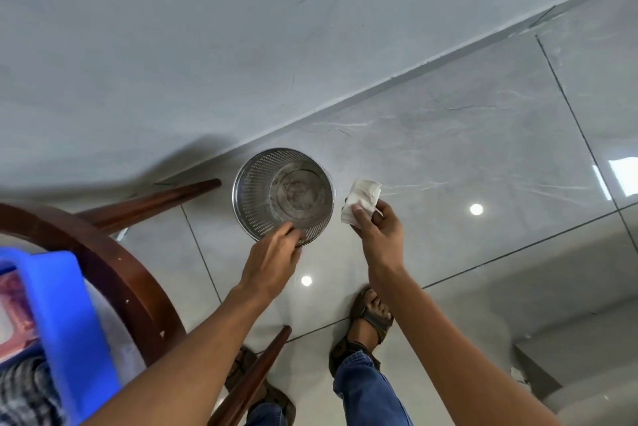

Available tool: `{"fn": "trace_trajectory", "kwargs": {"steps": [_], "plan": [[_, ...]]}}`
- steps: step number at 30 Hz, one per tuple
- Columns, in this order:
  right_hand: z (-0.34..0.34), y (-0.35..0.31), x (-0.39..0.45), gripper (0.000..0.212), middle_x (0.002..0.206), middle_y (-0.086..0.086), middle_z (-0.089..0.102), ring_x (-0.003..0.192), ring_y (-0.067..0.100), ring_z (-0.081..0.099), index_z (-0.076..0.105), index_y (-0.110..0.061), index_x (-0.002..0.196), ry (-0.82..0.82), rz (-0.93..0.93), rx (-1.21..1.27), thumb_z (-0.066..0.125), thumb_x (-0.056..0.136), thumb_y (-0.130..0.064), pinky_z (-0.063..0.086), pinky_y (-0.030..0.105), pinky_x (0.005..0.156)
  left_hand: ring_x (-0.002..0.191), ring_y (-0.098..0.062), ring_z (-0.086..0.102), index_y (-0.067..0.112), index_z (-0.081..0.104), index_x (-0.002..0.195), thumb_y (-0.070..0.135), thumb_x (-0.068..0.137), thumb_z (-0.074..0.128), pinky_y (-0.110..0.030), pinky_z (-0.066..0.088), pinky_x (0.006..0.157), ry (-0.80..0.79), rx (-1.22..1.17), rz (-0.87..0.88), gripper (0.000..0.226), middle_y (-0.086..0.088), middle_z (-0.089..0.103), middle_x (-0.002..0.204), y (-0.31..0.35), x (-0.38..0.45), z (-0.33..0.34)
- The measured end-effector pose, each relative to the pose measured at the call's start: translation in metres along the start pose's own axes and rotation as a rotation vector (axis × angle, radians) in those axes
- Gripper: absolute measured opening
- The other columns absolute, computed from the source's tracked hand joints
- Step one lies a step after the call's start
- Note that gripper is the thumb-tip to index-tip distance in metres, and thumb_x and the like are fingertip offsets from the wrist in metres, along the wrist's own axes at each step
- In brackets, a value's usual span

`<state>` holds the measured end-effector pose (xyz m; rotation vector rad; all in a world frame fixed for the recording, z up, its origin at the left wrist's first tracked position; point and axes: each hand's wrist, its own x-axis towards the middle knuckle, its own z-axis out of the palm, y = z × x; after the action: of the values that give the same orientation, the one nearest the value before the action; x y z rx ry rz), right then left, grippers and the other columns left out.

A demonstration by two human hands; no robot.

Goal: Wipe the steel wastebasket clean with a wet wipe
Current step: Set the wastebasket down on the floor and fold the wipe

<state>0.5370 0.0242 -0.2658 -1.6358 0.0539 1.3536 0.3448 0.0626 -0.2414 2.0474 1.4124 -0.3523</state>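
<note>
While the steel wastebasket [283, 197] stands upright on the floor tiles [483, 156] by the wall, my left hand [272, 260] pinches its near rim; my right hand [378, 236], beside it, grips the folded wet wipe [360, 198]. Wiping apparently not begun; bottom looks smudged.

My white wipe [360, 198], a silvery steel wastebasket [255, 191] dotted with perforations, pale grey veined floor tiles [466, 135], my blue jeans [366, 387], a reddish-brown wooden table [114, 260]

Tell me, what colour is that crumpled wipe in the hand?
White. The wet wipe shows clearly in the head view, pinched in the right hand.
</note>
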Motion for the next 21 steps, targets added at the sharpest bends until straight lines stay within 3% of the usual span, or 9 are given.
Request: {"fn": "trace_trajectory", "kwargs": {"steps": [2,4,7,9,12,15,19,21], "plan": [[0.006,-0.006,-0.005,0.022,0.104,0.0,0.086,0.095,0.011,0.083,0.069,-0.012,0.128,-0.05,-0.027,-0.012,0.071,0.107,-0.006,0.067,0.025,0.089,0.122,-0.025,0.067,0.015,0.067,0.137,0.026,0.103,0.068,-0.045,0.063,0.096,0.034,-0.087,-0.018,0.036,-0.001,0.065,0.137,0.0,-0.003,-0.01],[0.014,-0.012,-0.011,0.02,0.104,0.002,0.086,0.098,0.015,0.083,0.068,-0.015,0.124,-0.088,-0.034,-0.034,0.072,0.106,-0.008,0.068,0.03,0.094,0.122,-0.025,0.068,0.013,0.066,0.137,0.033,0.105,0.065,-0.046,0.062,0.097,0.109,-0.243,-0.028,0.037,-0.004,0.067,0.136,0.002,-0.005,-0.023],[0.031,-0.016,-0.025,0.034,0.113,0.013,0.085,0.111,0.033,0.082,0.064,-0.008,0.136,-0.143,-0.049,-0.169,0.076,0.105,-0.013,0.065,0.046,0.104,0.113,-0.024,0.072,0.013,0.066,0.138,0.026,0.109,0.06,-0.047,0.064,0.095,0.262,-0.476,-0.01,0.033,-0.006,0.07,0.129,0.007,-0.007,-0.046],[0.039,-0.016,-0.033,0.044,0.112,0.014,0.086,0.112,0.036,0.082,0.061,-0.008,0.143,-0.191,-0.077,-0.309,0.079,0.103,-0.017,0.066,0.046,0.101,0.111,-0.02,0.072,0.015,0.065,0.142,0.02,0.109,0.059,-0.045,0.064,0.096,0.307,-0.532,0.017,0.034,-0.005,0.068,0.13,0.01,-0.006,-0.059],[0.047,-0.017,-0.046,0.052,0.115,0.011,0.086,0.107,0.029,0.084,0.06,-0.009,0.147,-0.269,-0.122,-0.398,0.082,0.101,-0.02,0.068,0.033,0.09,0.124,-0.019,0.068,0.017,0.062,0.149,0.013,0.107,0.062,-0.042,0.06,0.107,0.261,-0.569,0.046,0.042,-0.004,0.063,0.142,0.008,-0.01,-0.072],[0.052,-0.018,-0.054,0.052,0.116,0.01,0.085,0.106,0.026,0.085,0.059,-0.011,0.147,-0.323,-0.165,-0.436,0.082,0.101,-0.016,0.068,0.039,0.095,0.142,-0.022,0.057,0.013,0.063,0.149,0.008,0.103,0.067,-0.042,0.048,0.122,0.213,-0.549,0.06,0.046,-0.005,0.061,0.15,0.002,-0.016,-0.077],[0.051,-0.016,-0.063,0.06,0.1,-0.003,0.082,0.09,0.01,0.079,0.049,-0.016,0.162,-0.392,-0.222,-0.504,0.072,0.107,-0.012,0.062,0.027,0.084,0.141,-0.025,0.058,0.007,0.067,0.143,-0.001,0.096,0.07,-0.034,0.043,0.124,0.154,-0.494,0.051,0.048,-0.009,0.065,0.146,-0.009,-0.027,-0.076],[0.05,-0.013,-0.064,0.067,0.104,0.012,0.083,0.095,0.029,0.078,0.041,-0.017,0.168,-0.394,-0.244,-0.543,0.071,0.108,-0.013,0.064,0.044,0.091,0.138,-0.026,0.059,0.007,0.067,0.143,0.005,0.096,0.074,-0.034,0.045,0.121,0.14,-0.489,0.04,0.048,-0.009,0.067,0.143,-0.011,-0.036,-0.072]]}}
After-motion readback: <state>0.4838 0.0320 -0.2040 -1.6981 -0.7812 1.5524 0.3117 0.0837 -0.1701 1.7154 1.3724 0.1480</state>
